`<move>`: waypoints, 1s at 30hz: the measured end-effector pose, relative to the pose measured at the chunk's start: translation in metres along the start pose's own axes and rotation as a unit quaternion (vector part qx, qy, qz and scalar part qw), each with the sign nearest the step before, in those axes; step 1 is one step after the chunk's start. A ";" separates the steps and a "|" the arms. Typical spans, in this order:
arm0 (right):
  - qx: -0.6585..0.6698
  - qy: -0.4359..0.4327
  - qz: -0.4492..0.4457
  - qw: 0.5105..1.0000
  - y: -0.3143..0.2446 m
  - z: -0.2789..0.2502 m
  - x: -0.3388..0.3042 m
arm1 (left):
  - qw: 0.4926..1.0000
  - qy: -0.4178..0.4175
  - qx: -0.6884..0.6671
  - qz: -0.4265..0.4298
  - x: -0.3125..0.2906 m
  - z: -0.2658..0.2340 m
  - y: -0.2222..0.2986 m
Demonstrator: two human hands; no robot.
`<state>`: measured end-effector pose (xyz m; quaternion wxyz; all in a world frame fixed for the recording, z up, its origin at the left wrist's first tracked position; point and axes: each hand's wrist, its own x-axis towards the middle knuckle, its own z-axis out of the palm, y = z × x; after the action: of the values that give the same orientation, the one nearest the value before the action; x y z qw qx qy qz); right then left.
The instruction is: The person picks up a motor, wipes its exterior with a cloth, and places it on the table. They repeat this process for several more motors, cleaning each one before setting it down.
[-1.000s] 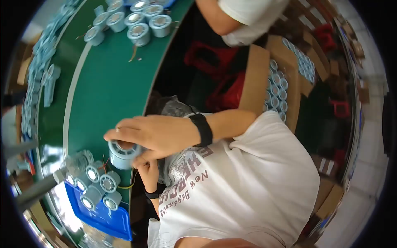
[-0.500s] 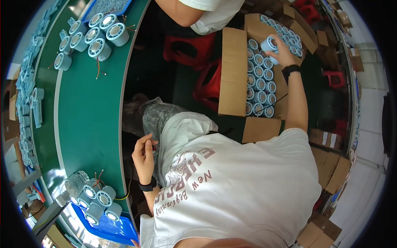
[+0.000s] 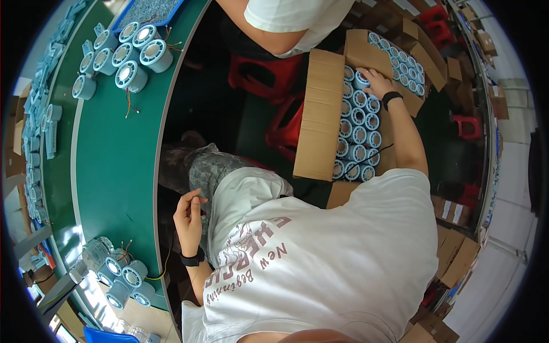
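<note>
In the open cardboard box [image 3: 321, 114] at right stand rows of light-blue cylindrical housings [image 3: 358, 116] with slotted rims. My right hand [image 3: 377, 83] reaches into the far end of the box. Its fingers curve over one light-blue housing [image 3: 361, 80], which sits among the others; the fingertips are partly hidden. My left hand [image 3: 189, 220] is raised beside the green table's edge, near my lap. Its fingers are loosely bent and apart, with nothing seen in them.
On the green table [image 3: 114, 171] stand a far group of wired housings [image 3: 131, 76] and a near group [image 3: 135, 273]. A blue tray of small grey pieces [image 3: 150, 12] lies at the far end. Another person [image 3: 286, 23] sits ahead, near red stools [image 3: 286, 123]. A black cord [image 3: 377, 153] crosses the box.
My right hand has lowered the housing from above the box down among the rows. My left hand has shifted slightly left. The blue tray beside the near housings has left its place.
</note>
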<state>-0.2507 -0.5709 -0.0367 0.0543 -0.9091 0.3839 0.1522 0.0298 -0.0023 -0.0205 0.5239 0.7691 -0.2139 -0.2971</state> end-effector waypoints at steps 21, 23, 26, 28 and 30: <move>0.148 0.058 -0.135 0.978 -0.011 -0.029 -0.004 | 0.998 0.046 -0.031 0.020 -0.007 -0.006 0.003; 0.238 0.024 -0.129 0.962 -0.089 -0.076 -0.043 | 0.995 0.083 -0.048 0.032 -0.012 -0.010 -0.001; 0.180 0.032 -0.255 0.949 -0.221 -0.142 -0.091 | 0.996 0.056 -0.052 0.046 -0.015 -0.015 0.008; 0.231 0.054 -0.453 0.859 -0.284 -0.155 -0.103 | 0.993 0.056 -0.074 0.077 -0.018 -0.023 0.008; 0.273 0.059 -0.527 0.803 -0.347 -0.160 -0.111 | 0.989 0.064 -0.091 0.093 -0.027 -0.031 0.011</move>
<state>-0.0381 -0.2876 0.1443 0.3494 -0.9262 -0.1257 -0.0645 0.0305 0.0318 0.0047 0.6298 0.7122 -0.2223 -0.2158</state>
